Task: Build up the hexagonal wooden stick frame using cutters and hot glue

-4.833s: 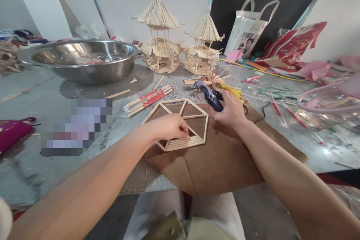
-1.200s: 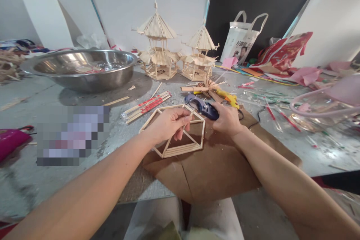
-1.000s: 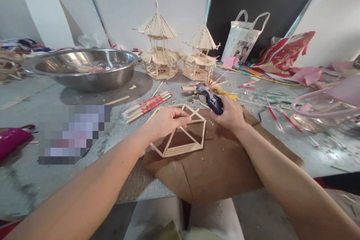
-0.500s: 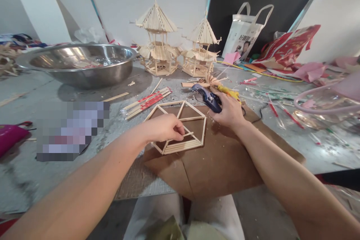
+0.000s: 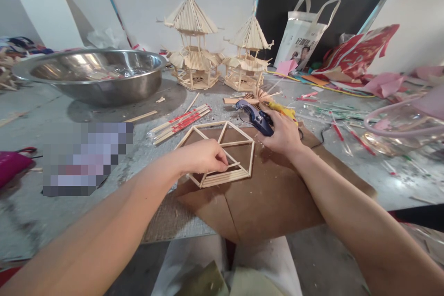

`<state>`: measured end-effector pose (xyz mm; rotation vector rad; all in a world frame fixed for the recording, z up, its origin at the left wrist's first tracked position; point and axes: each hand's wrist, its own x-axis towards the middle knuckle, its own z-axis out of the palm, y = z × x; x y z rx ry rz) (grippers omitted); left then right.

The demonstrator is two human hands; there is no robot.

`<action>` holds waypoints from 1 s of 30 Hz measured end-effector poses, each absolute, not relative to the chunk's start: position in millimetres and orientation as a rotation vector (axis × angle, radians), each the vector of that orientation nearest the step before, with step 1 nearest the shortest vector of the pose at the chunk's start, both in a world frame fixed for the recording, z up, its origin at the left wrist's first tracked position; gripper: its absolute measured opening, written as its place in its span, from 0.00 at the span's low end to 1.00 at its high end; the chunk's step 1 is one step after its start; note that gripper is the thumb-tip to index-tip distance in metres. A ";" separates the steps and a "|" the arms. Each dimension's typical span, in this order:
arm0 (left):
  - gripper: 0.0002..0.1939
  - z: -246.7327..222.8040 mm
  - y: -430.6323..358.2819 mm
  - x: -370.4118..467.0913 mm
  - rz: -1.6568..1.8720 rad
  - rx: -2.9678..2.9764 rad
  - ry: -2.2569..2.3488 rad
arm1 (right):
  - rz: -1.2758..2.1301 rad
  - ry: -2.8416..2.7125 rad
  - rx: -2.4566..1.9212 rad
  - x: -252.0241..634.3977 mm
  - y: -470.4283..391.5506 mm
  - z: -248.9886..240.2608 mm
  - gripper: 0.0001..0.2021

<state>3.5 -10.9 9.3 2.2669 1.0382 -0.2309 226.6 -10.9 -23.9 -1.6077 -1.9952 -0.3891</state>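
Observation:
My left hand (image 5: 210, 156) pinches a short wooden stick (image 5: 234, 165) between thumb and fingers. It hovers over a hexagonal frame of thin sticks (image 5: 252, 159), whose left part my wrist covers. Spokes divide this frame, and several sticks lie side by side in its near section. Under it is a sheet of brown paper (image 5: 270, 203). To the right of the frame, my right hand (image 5: 282, 133) is closed around a dark blue hand tool that looks like cutters (image 5: 255, 118). A yellow tool, perhaps a glue gun (image 5: 285, 111), lies just beyond those fingers.
Red-wrapped bundles of sticks (image 5: 183, 122) lie behind the frame. Two stick pagodas (image 5: 194, 23) stand at the back, near a metal basin (image 5: 114, 90). A blurred-out flat object (image 5: 86, 159) lies left. Plastic scraps (image 5: 338, 132) and a clear container (image 5: 391, 122) occupy the right.
The whole view has shifted slightly. Both hands keep nearly the same places, the left with the short stick over the frame, the right on the blue tool.

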 end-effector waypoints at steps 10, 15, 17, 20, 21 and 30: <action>0.12 10.4 -13.8 5.2 -0.243 2.185 1.125 | -0.401 -1.997 -1.589 226.2 -10.9 -24.7 0.24; 0.15 8.3 -15.4 5.9 -0.276 2.091 1.194 | -0.402 -1.993 -1.601 225.2 -12.1 -23.1 0.25; 0.16 9.1 -16.5 6.7 -0.279 2.101 1.208 | -0.400 -1.993 -1.605 224.9 -12.4 -22.6 0.26; 0.15 11.5 -17.2 7.9 -0.263 2.169 1.199 | -0.408 -1.987 -1.610 225.2 -12.3 -22.9 0.26; 0.15 12.1 -16.9 8.1 -0.257 2.195 1.187 | -0.412 -1.986 -1.608 225.4 -12.1 -23.2 0.26; 0.14 10.4 -13.1 5.9 -0.214 2.205 1.097 | -0.419 -1.983 -1.599 226.4 -10.9 -25.2 0.25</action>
